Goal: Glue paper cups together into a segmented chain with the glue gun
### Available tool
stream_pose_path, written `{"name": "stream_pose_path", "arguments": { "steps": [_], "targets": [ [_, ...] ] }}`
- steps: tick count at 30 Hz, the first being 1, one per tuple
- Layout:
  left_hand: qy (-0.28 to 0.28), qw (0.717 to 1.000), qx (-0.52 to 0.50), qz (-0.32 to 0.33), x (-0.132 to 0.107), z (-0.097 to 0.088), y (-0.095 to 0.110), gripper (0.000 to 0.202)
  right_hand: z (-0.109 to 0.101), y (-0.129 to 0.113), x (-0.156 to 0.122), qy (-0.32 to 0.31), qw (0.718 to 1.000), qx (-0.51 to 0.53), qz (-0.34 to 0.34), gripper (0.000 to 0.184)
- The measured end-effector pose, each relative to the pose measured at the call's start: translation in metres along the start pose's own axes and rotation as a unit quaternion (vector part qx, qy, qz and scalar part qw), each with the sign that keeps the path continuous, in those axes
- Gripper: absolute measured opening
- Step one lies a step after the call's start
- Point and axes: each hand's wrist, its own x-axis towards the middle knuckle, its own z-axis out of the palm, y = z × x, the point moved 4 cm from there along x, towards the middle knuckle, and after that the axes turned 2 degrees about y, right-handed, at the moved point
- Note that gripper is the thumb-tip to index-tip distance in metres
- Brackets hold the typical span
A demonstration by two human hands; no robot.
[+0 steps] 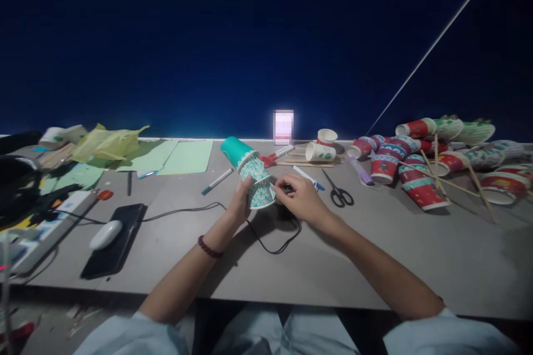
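Note:
My left hand (240,201) is closed round a tilted row of joined paper cups, held above the table. At its upper end is a plain teal cup (238,153); below it are white cups with a green scale pattern (259,195). Beside the lowest cup's rim, the fingers of my right hand (303,199) are pinched together. A small white pointed bit shows at those fingertips, but I cannot tell whether it is held or part of the cup. A black cord (270,249) loops on the table beneath.
Scissors (341,196), a marker (217,182) and plain paper cups (320,152) lie nearby. Decorated red cups (422,186) and wooden sticks crowd the right. On the left are a phone (112,244) bearing a white case (105,235), a power strip (54,233) and a yellow bag (106,144).

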Motion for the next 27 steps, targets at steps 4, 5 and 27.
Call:
{"name": "stream_pose_path", "arguments": {
  "steps": [4, 5, 27],
  "targets": [
    [0.005, 1.000, 0.000, -0.002, 0.000, 0.000, 0.000, 0.065, 0.000, 0.000, 0.000, 0.000, 1.000, 0.000, -0.007, 0.014],
    [0.004, 1.000, -0.001, -0.001, 0.000, 0.001, 0.000, 0.065, 0.000, 0.000, 0.000, 0.001, 1.000, -0.002, -0.010, 0.014],
    [0.007, 0.991, -0.105, -0.081, 0.000, 0.015, 0.007, 0.038, 0.000, 0.002, -0.003, 0.052, 0.998, -0.026, -0.034, 0.006]
  ]
}}
